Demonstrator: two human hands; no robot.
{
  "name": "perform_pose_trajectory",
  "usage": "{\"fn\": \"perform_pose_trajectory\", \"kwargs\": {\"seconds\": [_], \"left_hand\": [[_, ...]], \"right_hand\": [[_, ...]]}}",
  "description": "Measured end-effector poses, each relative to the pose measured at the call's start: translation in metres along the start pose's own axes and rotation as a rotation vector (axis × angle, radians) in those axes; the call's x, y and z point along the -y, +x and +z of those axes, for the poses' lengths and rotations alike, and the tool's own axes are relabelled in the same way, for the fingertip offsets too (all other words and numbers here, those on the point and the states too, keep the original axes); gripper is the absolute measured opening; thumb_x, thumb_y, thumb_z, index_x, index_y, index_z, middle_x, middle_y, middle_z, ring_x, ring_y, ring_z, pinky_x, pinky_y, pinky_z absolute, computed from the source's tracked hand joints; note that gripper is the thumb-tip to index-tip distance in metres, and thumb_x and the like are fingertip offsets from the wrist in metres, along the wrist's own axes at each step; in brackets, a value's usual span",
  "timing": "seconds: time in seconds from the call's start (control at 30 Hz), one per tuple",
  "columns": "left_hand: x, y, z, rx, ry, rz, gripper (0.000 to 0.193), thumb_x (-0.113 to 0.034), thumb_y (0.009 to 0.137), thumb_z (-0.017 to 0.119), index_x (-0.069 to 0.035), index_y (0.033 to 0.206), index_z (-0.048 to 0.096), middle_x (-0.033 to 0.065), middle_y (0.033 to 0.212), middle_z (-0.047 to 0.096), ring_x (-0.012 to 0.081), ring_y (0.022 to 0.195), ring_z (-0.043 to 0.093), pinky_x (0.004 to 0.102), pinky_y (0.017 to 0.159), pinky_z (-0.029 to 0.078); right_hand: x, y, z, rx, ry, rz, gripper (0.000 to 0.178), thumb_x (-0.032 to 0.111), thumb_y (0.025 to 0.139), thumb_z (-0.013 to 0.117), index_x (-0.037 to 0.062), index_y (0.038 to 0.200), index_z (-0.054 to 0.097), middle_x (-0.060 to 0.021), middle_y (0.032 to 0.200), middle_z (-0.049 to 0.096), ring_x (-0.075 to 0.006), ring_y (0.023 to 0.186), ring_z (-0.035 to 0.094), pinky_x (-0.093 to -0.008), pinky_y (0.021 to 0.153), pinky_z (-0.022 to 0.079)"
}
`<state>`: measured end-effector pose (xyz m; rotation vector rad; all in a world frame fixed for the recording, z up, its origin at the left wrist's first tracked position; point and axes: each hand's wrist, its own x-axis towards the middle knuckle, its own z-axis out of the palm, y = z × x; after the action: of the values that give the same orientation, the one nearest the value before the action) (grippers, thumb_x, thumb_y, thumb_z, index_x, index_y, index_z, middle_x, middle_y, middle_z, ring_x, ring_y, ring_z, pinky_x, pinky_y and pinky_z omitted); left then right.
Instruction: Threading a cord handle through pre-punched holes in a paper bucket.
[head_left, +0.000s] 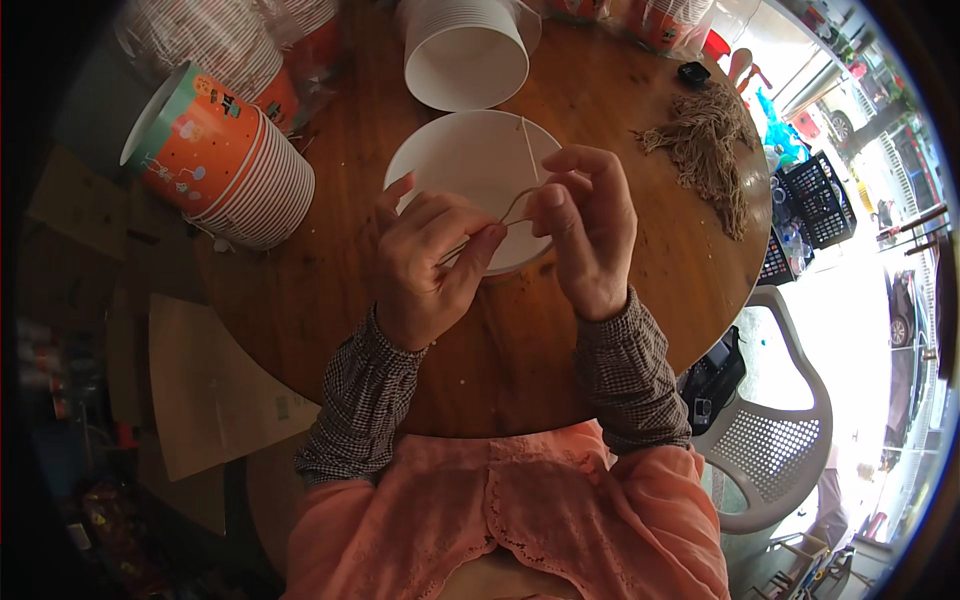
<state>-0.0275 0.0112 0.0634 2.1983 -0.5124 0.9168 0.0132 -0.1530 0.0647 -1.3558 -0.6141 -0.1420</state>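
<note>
A thin tan cord (516,204) forms a small loop between my two hands. My left hand (428,262) pinches it between thumb and forefinger. My right hand (592,232) holds the other side of the loop by thumb and fingertips, its upper fingers curled. Behind and below the hands a white paper bucket (435,150) faces me with its mouth, partly hidden by them. A length of cord (528,140) crosses the bucket's inside near its right rim and runs down toward my right hand.
More nested white buckets (465,65) lie just beyond. Stacked orange and green printed buckets (215,150) lean at the left, near plastic-wrapped stacks (205,45). A heap of tan cords (705,145) lies right on the round wooden table (490,370). A grey plastic chair (775,440) stands at right.
</note>
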Motion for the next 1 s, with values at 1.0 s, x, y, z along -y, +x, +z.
{"fn": "perform_pose_trajectory", "kwargs": {"seconds": [1.0], "left_hand": [[-0.002,-0.018,0.014,-0.007,0.22,0.192,0.018,-0.017,0.075,0.075,-0.007,0.087,0.067,0.0045,0.083,0.064,0.0217,0.083,0.063,0.0413,0.085,0.046]], "right_hand": [[-0.081,0.036,-0.079,-0.475,0.104,0.092,0.042,0.034,0.099,0.05,0.0014,0.074,0.06,0.0016,0.062,0.052,-0.0051,0.053,0.044,-0.0212,0.048,0.036]]}}
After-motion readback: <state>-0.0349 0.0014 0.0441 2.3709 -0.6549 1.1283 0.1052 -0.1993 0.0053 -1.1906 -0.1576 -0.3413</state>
